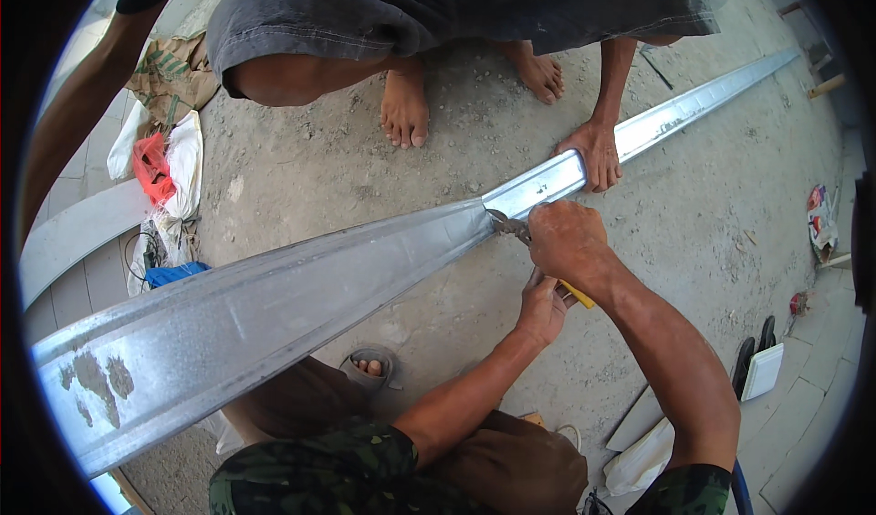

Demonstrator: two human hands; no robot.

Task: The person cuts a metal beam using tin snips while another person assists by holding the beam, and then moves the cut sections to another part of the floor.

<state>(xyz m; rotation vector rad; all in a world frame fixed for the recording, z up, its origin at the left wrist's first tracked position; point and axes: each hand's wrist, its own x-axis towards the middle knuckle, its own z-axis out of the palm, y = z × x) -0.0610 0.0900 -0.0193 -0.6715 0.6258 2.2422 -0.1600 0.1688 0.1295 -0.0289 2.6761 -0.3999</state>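
A long galvanized metal channel (301,269) runs from the near left to the far right, bent or stepped at a cut in its middle. The dark jaws of a pair of tin snips (516,229) bite into the near edge there. My right hand (568,239) is closed round the snips just behind the jaws. Lower down, my left hand (545,307) is closed about the yellow handle, most of which the hands hide. Across from me, a co-worker's hand (595,155) presses on the channel just beyond the cut.
The barefoot co-worker's feet (404,109) stand beyond the channel on gritty concrete floor (693,205). White sacks and a red bag (152,166) lie at the left, by a curved grey strip (82,232). At the right are dark slippers (748,355) and a white box (764,372).
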